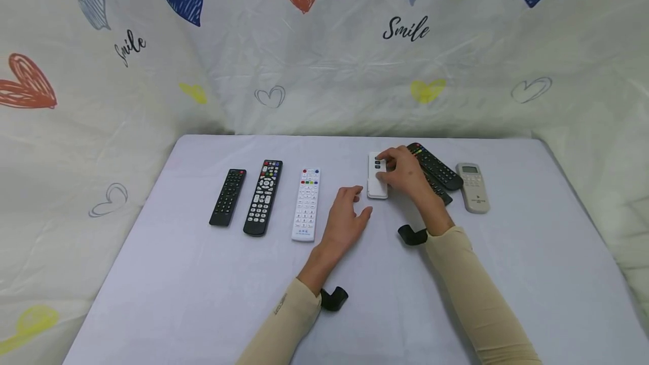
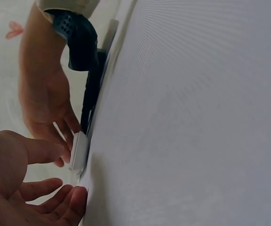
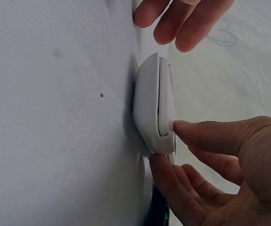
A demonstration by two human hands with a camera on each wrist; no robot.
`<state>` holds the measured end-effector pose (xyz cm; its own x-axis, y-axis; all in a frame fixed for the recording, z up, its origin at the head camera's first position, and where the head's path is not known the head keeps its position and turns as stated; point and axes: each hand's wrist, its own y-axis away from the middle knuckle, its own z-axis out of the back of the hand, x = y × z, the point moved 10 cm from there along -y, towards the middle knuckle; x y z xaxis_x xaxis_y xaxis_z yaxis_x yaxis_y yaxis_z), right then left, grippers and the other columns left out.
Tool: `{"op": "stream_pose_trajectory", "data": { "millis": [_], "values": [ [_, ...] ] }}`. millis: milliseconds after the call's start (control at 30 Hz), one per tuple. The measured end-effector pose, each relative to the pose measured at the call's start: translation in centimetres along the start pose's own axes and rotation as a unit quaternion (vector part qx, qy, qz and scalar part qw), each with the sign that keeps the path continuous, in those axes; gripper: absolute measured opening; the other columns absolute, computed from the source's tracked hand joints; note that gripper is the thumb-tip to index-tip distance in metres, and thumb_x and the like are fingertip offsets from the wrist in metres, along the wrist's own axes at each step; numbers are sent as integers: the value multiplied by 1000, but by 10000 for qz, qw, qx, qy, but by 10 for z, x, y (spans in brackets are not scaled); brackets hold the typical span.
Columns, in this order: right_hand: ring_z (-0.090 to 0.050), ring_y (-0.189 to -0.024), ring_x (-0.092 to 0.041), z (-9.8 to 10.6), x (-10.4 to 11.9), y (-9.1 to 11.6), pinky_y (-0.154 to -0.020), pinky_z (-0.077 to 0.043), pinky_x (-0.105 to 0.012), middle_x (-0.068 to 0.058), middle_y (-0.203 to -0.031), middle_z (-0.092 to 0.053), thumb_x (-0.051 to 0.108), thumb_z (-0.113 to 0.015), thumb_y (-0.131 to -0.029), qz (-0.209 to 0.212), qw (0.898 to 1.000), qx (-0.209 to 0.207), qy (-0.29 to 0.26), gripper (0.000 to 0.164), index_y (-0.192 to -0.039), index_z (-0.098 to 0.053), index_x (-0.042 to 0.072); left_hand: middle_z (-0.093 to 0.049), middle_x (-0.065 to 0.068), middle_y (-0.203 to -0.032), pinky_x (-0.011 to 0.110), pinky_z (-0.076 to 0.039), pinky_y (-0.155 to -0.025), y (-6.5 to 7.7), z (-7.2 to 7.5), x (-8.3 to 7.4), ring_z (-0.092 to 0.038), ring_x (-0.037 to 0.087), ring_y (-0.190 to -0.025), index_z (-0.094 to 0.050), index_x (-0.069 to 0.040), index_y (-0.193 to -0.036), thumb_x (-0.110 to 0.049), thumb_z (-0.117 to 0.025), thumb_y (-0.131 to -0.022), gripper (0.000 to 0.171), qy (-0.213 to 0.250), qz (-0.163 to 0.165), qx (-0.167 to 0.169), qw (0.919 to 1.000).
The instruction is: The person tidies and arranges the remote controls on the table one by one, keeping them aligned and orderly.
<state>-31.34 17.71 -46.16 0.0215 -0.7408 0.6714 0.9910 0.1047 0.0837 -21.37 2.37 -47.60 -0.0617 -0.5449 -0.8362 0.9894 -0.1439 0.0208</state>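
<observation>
A small white remote control (image 1: 376,185) with a few dark buttons lies on the table's far side. My right hand (image 1: 405,174) pinches it by its right side, and in the right wrist view the thumb is on its top face with fingertips at its lower edge. My left hand (image 1: 346,219) hovers just left of and nearer than this remote, its fingers relaxed and holding nothing. In the left wrist view, the white remote (image 2: 80,151) stands between both hands. Partly hidden behind my right hand are two black remotes (image 1: 437,168), one overlapping the other.
Left of my hands, a small black remote (image 1: 227,197), a longer black remote (image 1: 263,198) and a long white remote (image 1: 306,205) lie in a row. A beige remote with a display (image 1: 473,188) lies at the right. Behind the white-covered table (image 1: 203,297) hangs a heart-printed curtain (image 1: 345,49).
</observation>
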Motion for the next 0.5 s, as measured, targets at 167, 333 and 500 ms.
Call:
{"op": "stream_pose_trajectory", "data": {
  "millis": [167, 333, 500],
  "values": [
    [-60, -113, -35, 3, -2, 1, -86, -53, -42, -22, -135, -49, 13, -76, -93, -57, 9999, -48, -86, 48, -138, -61, 3, -58, 11, -139, 36, -56, -98, -5, -2, -1, -62, 23, -122, -54, -6, -147, -18, -70, -100, 51, -113, -31, -9, 9999],
    [-62, -113, -37, 5, -4, 0, -81, -55, -42, -22, -145, -48, 20, -72, -98, -79, 10000, -10, -32, 55, -147, -54, 5, -57, 10, -142, 36, -55, -103, -9, -5, 1, -62, 22, -126, -52, -7, -149, -19, -71, -100, 54, -218, 38, 67, 9997],
    [-62, -117, -37, -2, -8, -3, -83, -56, -43, -19, -155, -46, 28, -67, -101, -75, 9994, 287, 154, 62, -156, -45, 9, -56, 10, -143, 36, -55, -104, -12, -7, 1, -61, 21, -127, -50, -8, -151, -20, -71, -99, 57, -267, 126, 144, 9995]
  ]
}}
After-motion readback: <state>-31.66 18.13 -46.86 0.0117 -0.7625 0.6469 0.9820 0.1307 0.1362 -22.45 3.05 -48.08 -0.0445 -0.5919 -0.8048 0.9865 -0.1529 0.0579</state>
